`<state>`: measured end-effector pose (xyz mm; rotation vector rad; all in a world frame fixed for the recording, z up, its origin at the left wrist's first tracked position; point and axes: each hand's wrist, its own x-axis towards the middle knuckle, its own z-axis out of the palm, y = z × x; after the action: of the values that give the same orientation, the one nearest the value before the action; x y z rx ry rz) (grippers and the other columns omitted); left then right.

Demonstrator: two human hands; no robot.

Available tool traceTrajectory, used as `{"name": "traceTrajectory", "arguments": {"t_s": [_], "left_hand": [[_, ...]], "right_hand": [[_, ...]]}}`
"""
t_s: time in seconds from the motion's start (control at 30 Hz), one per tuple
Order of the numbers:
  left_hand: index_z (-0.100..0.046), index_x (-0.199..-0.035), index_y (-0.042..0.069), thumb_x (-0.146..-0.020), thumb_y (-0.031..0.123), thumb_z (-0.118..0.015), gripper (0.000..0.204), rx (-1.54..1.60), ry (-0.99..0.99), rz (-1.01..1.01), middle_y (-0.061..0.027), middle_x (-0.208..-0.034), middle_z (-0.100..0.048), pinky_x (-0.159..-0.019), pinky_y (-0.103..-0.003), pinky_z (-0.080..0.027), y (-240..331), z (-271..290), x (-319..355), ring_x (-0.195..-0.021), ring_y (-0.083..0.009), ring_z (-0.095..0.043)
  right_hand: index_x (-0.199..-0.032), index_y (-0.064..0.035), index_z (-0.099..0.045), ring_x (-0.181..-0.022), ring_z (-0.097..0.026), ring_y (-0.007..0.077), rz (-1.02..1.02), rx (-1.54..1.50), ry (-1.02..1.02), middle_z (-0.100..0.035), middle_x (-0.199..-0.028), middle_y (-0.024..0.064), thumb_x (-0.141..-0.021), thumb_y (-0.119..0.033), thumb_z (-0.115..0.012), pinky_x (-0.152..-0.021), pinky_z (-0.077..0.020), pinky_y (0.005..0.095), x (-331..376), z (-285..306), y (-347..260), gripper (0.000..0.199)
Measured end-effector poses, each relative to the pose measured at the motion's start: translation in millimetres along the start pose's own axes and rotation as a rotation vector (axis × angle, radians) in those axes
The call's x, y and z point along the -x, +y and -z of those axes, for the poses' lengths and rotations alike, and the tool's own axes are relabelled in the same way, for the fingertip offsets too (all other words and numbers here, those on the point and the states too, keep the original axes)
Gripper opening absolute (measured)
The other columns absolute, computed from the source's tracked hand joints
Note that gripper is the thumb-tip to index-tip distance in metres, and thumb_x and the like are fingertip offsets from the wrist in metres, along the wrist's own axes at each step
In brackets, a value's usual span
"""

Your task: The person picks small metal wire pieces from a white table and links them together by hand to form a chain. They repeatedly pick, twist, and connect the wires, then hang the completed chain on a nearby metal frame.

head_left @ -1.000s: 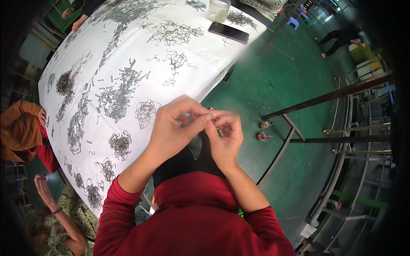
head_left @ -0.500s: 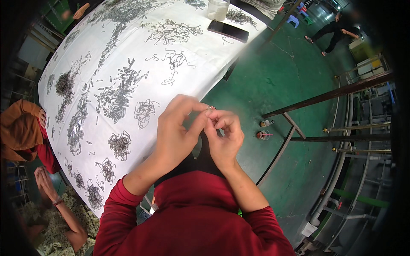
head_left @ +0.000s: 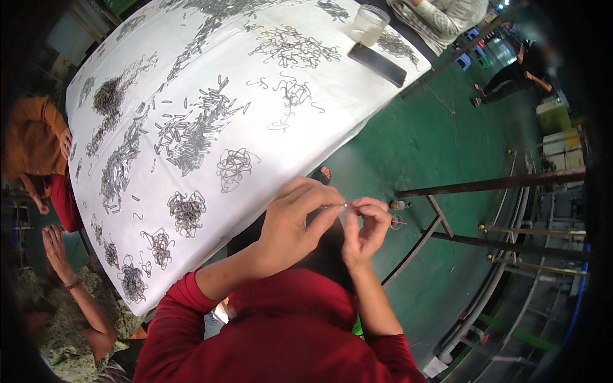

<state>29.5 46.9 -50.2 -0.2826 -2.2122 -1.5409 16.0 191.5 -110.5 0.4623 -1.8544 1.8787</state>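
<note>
My left hand (head_left: 295,220) and my right hand (head_left: 366,231) meet in front of my body, just off the table's edge. Both pinch with thumb and forefinger at a small, thin metal piece (head_left: 345,205), most of it hidden by the fingertips. Nearest to my left hand on the white-covered table (head_left: 274,150) lies a loose heap of bent wire hooks (head_left: 235,170). A denser heap of hooks (head_left: 186,214) sits left of it. Beyond them spreads a large pile of short, flat metal pieces (head_left: 195,131).
A dark phone (head_left: 377,64) and a clear plastic tub (head_left: 369,25) stand at the far right corner. Several people sit around the table; one person's hand (head_left: 57,252) is at the left. Metal rails (head_left: 491,185) and a cup with a straw (head_left: 396,222) are on the right.
My hands have shifted right and slightly down in the picture, and the fingertips are a little farther apart. The view has turned, so the table sits differently.
</note>
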Motion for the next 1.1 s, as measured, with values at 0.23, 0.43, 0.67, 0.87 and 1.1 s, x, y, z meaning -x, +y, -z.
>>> {"name": "traceTrajectory", "arguments": {"t_s": [0.23,0.43,0.67,0.87,1.1], "left_hand": [[-0.066,-0.088,0.004,-0.076,-0.002,-0.070,0.013,0.043,-0.067,0.055,-0.0063,-0.089,-0.068,-0.073,-0.033,-0.049,-15.8,7.7,13.0,-0.081,-0.0230,-0.062],[-0.067,-0.086,0.005,-0.074,-0.001,-0.072,0.015,0.026,-0.083,0.066,-0.0063,-0.088,-0.068,-0.072,-0.033,-0.049,-21.6,17.4,21.1,-0.079,-0.0230,-0.062],[-0.067,-0.089,0.007,-0.074,0.002,-0.074,0.017,0.065,-0.091,0.096,-0.0045,-0.088,-0.067,-0.074,-0.032,-0.048,-35.8,19.4,25.0,-0.081,-0.0207,-0.062],[-0.067,-0.090,0.008,-0.075,0.003,-0.073,0.017,0.080,-0.121,0.102,-0.0030,-0.090,-0.067,-0.075,-0.032,-0.048,-46.1,17.9,29.4,-0.082,-0.0195,-0.061],[-0.067,-0.092,0.008,-0.076,0.005,-0.073,0.017,0.043,-0.150,0.116,-0.0030,-0.092,-0.067,-0.075,-0.032,-0.048,-42.1,18.6,33.2,-0.084,-0.0185,-0.062]], "right_hand": [[-0.092,-0.0044,-0.061,-0.070,-0.059,0.0204,-0.236,0.329,-0.534,-0.062,-0.085,0.0077,-0.087,-0.010,-0.063,-0.064,-0.0472,0.0307,-72.4,-38.5,53.4,0.008],[-0.116,-0.0090,-0.059,-0.118,-0.048,0.0326,0.007,0.776,-0.687,-0.052,-0.127,0.0162,-0.087,-0.027,-0.063,-0.094,-0.0411,0.0455,-139.9,-108.4,127.8,0.034],[-0.130,-0.0101,-0.052,-0.135,-0.027,0.0414,0.256,0.968,-0.926,-0.034,-0.145,0.0206,-0.087,-0.041,-0.060,-0.108,-0.0216,0.0608,-94.2,-134.8,117.5,0.054],[-0.097,-0.0088,-0.066,-0.100,-0.058,0.0320,-0.085,0.595,-0.827,-0.062,-0.107,0.0112,-0.083,-0.021,-0.067,-0.089,-0.0426,0.0477,-148.2,-155.5,117.6,0.018],[-0.096,-0.0036,-0.065,-0.085,-0.064,0.0303,0.015,0.748,-1.066,-0.066,-0.093,0.0139,-0.083,-0.014,-0.065,-0.076,-0.0493,0.0395,-205.5,-224.4,163.2,0.017]]}}
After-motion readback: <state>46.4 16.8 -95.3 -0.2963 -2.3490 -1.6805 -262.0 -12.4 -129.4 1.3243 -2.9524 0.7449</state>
